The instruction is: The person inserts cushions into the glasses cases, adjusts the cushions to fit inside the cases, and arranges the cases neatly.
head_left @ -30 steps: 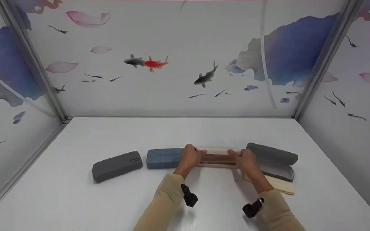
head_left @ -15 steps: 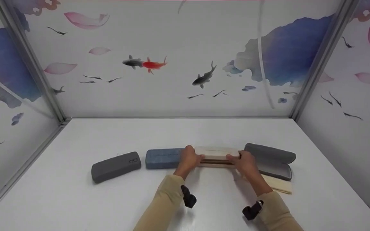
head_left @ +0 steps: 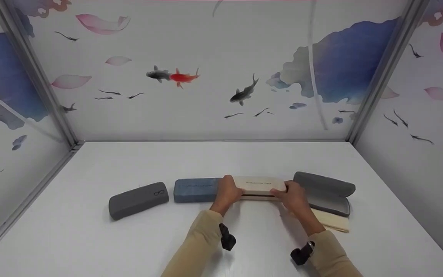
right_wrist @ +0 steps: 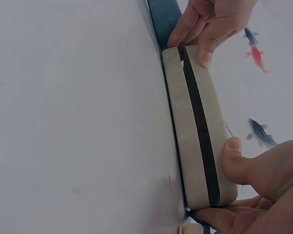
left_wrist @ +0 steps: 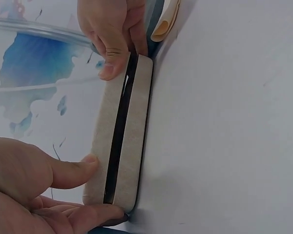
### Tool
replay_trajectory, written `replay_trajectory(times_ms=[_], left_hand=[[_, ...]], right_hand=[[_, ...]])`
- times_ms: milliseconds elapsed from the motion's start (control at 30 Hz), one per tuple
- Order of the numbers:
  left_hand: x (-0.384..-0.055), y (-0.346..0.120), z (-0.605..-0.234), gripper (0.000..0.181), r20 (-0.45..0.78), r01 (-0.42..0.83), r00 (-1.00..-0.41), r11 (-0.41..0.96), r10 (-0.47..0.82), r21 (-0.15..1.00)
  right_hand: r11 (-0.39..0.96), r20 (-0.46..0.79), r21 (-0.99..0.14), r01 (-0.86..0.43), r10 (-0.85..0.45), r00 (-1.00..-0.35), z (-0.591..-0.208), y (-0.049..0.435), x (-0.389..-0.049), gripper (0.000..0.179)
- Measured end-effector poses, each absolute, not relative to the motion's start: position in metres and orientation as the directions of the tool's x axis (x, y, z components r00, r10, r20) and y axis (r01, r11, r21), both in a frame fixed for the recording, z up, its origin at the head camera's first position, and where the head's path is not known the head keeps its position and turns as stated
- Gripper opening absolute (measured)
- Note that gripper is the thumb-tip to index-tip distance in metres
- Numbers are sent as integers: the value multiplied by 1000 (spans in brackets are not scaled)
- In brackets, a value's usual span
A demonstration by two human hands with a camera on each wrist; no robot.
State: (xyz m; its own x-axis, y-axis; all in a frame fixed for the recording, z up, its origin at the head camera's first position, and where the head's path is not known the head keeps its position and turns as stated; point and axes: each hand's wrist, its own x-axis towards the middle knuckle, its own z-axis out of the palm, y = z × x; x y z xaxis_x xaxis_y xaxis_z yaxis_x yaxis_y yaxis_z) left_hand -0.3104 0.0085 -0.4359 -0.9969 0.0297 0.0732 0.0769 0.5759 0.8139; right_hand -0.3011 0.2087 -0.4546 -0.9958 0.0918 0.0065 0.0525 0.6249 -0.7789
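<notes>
A beige glasses case (head_left: 260, 184) lies between my two hands, its lid lowered so that only a narrow dark gap (left_wrist: 118, 139) runs along the front. My left hand (head_left: 229, 194) grips its left end, thumb on the lid and fingers around the end by the lower half. At the other end my right hand (head_left: 294, 196) holds it the same way, thumb (right_wrist: 233, 158) against the lid. Whatever is inside cannot be seen. Just left of it lies a closed blue glasses case (head_left: 196, 190), partly behind my left hand.
A closed dark grey glasses case (head_left: 139, 201) sits at far left. To the right, another grey case (head_left: 325, 184) stands open, with a folded pale yellow cloth (head_left: 333, 221) in front of it. Printed panels wall in the white table (head_left: 221, 157) at the back and sides.
The beige case's lid has swung down from wide open, with its brown interior showing, to nearly closed. Both hands have stayed at its ends.
</notes>
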Motion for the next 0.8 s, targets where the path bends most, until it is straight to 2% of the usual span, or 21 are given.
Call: replay_trajectory(times_ms=[100, 533, 700, 800], left_hand=[[-312, 10, -437, 29, 94, 88, -995, 601, 22, 795], [-311, 15, -435, 31, 36, 29, -999, 634, 2, 773], [-309, 14, -435, 31, 37, 38, -999, 643, 14, 765], [-305, 13, -437, 28, 64, 73, -997, 641, 37, 764]], right_hand=[[634, 9, -771, 58, 102, -995, -454, 208, -301, 48], [644, 15, -762, 68, 122, -992, -457, 204, -301, 50], [743, 31, -666, 59, 108, -994, -450, 196, -298, 47], [796, 49, -604, 42, 90, -995, -444, 191, -296, 39]])
